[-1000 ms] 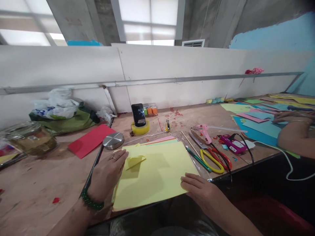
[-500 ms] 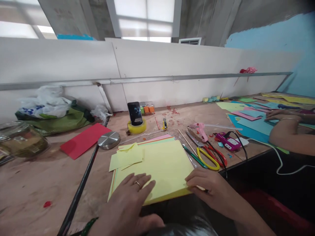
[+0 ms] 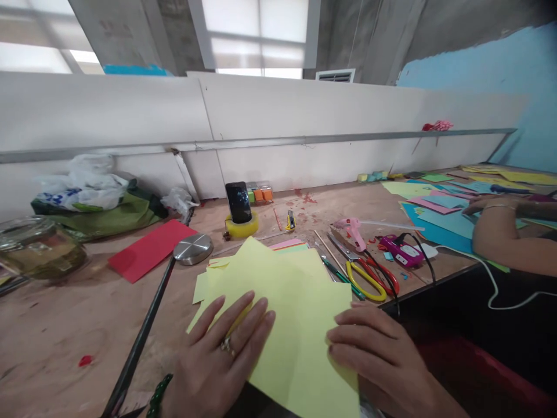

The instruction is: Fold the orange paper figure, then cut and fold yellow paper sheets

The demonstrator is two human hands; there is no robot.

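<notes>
A yellow paper sheet (image 3: pixel 296 313) lies turned at an angle over a paper stack, and its near part hangs past the table edge. My left hand (image 3: pixel 226 354), with a ring on one finger, rests flat on the sheet's left part, fingers stretched out; its thumb is hidden. At the right edge of the sheet, my right hand (image 3: pixel 378 348) has its fingers on top and the thumb out of sight below, gripping the paper. Smaller yellow pieces (image 3: pixel 200 287) stick out at the stack's left, with pink and green sheets (image 3: pixel 292 246) at its far edge.
Right of the stack lie scissors (image 3: pixel 365 281), a green pen (image 3: pixel 342 276), a pink glue gun (image 3: pixel 354 232) and a purple device (image 3: pixel 402 251). A phone (image 3: pixel 238 203) leans on a tape roll (image 3: pixel 241 226). Another person's arm (image 3: pixel 500 232) works at far right.
The yellow sheet has been turned, one corner now pointing away and its near part lower. My left hand's thumb has gone out of view; my right hand is still at the paper's right edge.
</notes>
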